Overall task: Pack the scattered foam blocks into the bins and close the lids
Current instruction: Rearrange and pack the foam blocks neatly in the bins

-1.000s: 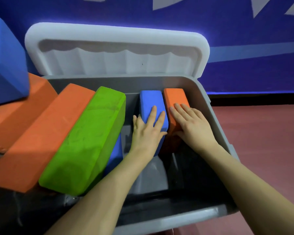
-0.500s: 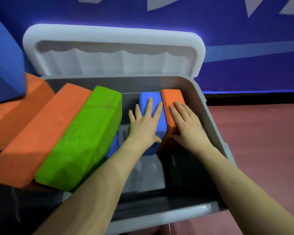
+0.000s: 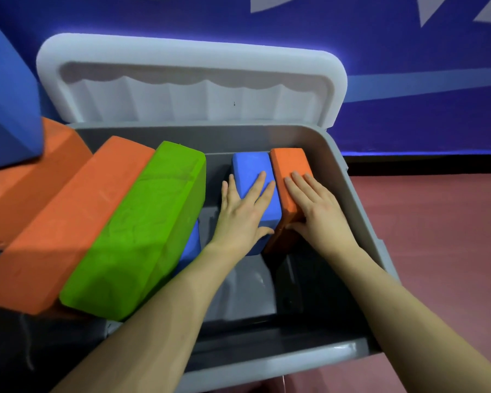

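A grey bin point(image 3: 360, 211) stands open, its white lid point(image 3: 190, 80) tipped back against the wall. At the bin's right end a blue foam block point(image 3: 251, 168) and an orange foam block point(image 3: 288, 163) stand side by side. My left hand point(image 3: 243, 214) lies flat on the blue block with straight fingers. My right hand point(image 3: 315, 205) presses flat on the orange one. A green block point(image 3: 142, 231) and a long orange block point(image 3: 68, 219) lean slanted over the bin's left part. Part of another blue block point(image 3: 190, 248) shows under the green one.
More blocks pile at the far left: an orange one point(image 3: 34, 168) and a big blue one point(image 3: 6, 103) on top. A blue wall rises behind the bin. Reddish floor point(image 3: 442, 236) lies to the right. The bin's near rim point(image 3: 267, 364) is close to me.
Both hands have stayed flat on the blue and orange blocks, sliding slightly back along them as the two blocks settled closer to the bin's right wall.
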Demonstrator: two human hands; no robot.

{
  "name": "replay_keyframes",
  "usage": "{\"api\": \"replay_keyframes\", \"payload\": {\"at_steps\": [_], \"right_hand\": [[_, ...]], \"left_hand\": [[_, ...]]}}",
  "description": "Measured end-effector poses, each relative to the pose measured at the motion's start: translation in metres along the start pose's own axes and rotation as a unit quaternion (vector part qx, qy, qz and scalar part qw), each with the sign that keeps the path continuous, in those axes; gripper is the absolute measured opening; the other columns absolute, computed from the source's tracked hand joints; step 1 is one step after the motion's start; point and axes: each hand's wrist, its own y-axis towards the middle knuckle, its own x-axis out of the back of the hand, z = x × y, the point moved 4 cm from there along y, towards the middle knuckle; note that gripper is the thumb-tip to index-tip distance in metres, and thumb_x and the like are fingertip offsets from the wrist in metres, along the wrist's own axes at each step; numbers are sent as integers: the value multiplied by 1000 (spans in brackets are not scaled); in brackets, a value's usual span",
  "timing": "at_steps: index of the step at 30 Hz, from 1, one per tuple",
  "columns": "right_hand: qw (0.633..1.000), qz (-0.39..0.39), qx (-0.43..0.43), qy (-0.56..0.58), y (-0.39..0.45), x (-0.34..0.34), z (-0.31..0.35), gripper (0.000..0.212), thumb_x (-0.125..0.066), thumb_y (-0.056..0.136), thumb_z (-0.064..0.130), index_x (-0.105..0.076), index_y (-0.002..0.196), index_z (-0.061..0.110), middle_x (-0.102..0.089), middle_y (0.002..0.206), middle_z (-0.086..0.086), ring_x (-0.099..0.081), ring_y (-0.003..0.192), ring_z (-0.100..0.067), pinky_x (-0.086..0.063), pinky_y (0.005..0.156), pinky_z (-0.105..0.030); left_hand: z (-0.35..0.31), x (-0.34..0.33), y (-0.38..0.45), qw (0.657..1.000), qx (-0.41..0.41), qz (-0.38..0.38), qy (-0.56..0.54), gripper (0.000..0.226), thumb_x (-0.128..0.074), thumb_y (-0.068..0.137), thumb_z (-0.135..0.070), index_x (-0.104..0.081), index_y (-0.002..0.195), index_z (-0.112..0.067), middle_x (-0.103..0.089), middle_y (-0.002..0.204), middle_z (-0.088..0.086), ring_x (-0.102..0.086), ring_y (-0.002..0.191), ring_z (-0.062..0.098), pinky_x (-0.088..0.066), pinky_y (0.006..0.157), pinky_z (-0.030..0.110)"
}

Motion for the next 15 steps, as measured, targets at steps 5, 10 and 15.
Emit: {"api": "replay_keyframes", "payload": {"at_steps": [5,10,15], "right_hand": [[999,41,-28,-13,2,7,5,100,-85,68,17,-28,150,14,-26,156,-8,-23,145,-32,-21,116,-45],[984,146,-44,-95,-2,26,13,98,-69,84,37,0,153,30,2,162,6,-2,149,-23,-5,118,-35],[990,120,-55,-59,-10,52,36,86,-63,86,41,-8,152,36,-4,162,7,-6,149,-21,-7,116,-34]], "left_hand": [[-8,13,3,995,26,53,83,101,-59,83,-59,9,152,-29,10,160,-8,10,144,41,7,111,62],[-11,37,-10,987,3,107,119,98,-53,85,-63,4,153,-22,9,161,3,11,146,33,9,113,56],[-4,98,-43,994,6,43,101,85,-51,91,-53,-1,153,-23,7,161,3,5,147,26,6,116,49]]}}
